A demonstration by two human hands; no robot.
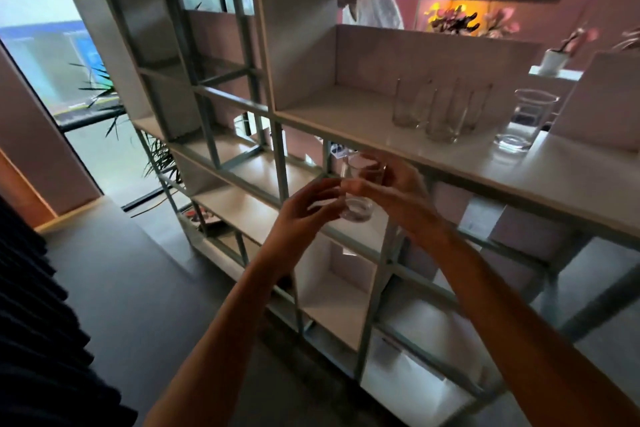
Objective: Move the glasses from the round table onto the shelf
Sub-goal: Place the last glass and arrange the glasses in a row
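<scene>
You've got the short clear drinking glass (360, 191) mid-frame, just below the pale shelf board (329, 107). Right hand (398, 191) fingers wrap its side, left hand (308, 208) fingers pinch the base, prob. to steady it. The clear tall tumblers (433, 114) are grouped upper right, w/ bare board beside them.

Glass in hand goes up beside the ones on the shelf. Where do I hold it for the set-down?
Probably the glass mid-wall, from its right side, as the right hand does: it is upright, so the thick base stays free to land on the shelf.
</scene>
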